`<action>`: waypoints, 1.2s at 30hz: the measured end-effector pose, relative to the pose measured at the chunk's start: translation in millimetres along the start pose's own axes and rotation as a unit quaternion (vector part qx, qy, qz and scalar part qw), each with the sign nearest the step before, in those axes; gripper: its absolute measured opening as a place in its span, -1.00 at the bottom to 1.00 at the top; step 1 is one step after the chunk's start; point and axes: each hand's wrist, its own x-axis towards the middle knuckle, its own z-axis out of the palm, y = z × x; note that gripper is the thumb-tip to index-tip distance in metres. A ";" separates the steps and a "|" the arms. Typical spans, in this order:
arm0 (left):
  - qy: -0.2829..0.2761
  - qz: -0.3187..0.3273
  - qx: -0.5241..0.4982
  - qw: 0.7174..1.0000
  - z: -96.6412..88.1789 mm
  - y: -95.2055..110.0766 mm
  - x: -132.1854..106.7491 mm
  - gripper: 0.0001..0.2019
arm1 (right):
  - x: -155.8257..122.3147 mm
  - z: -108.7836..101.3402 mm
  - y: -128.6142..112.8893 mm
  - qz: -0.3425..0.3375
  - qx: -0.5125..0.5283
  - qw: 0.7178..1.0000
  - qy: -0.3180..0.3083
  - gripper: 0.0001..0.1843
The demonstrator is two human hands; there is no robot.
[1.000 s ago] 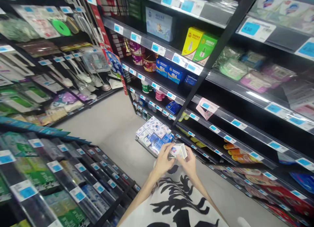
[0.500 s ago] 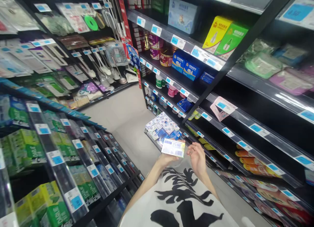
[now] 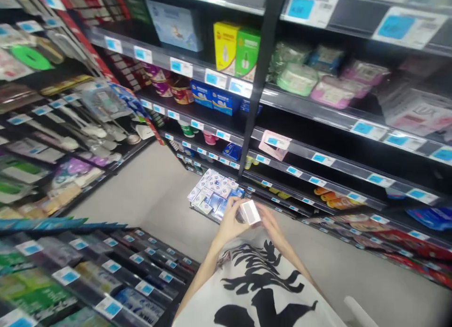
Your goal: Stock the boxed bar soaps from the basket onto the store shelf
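Note:
In front of my chest I hold a small white box (image 3: 250, 212) end-on. My left hand (image 3: 230, 222) grips it from the left with fingers curled round it. My right hand (image 3: 270, 225) lies just right of the box, its fingers touching its lower side; how firmly it grips I cannot tell. Below the hands, on the floor by the shelving, a low tray (image 3: 197, 209) is packed with several blue and white small boxes (image 3: 213, 193).
Black shop shelves (image 3: 318, 115) with blue price tags run along the right, bearing yellow and green cartons (image 3: 236, 48), blue boxes and packets. Hanging utensils (image 3: 88, 129) fill the far left wall. A lower rack (image 3: 106, 270) of packets stands at my left. Grey floor (image 3: 151, 195) forms the aisle.
The box has turned from flat, barcode side up, to end-on, and my right hand has come back against it. My view has swung to the right.

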 end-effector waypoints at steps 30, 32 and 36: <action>-0.056 0.287 -0.010 0.956 150.2 74.9 -15.3 -0.52 | -126.6 -124.3 -49.0 -0.071 0.150 0.955 0.245 -0.44; -0.083 0.156 -0.072 0.982 165.3 81.8 -19.0 -0.52 | -134.9 -136.4 -51.3 -0.021 0.178 0.959 0.220 -0.51; -0.096 -0.060 -0.155 0.981 197.0 87.4 -25.1 -0.74 | -153.7 -154.7 -48.1 0.079 0.187 0.961 0.187 -0.51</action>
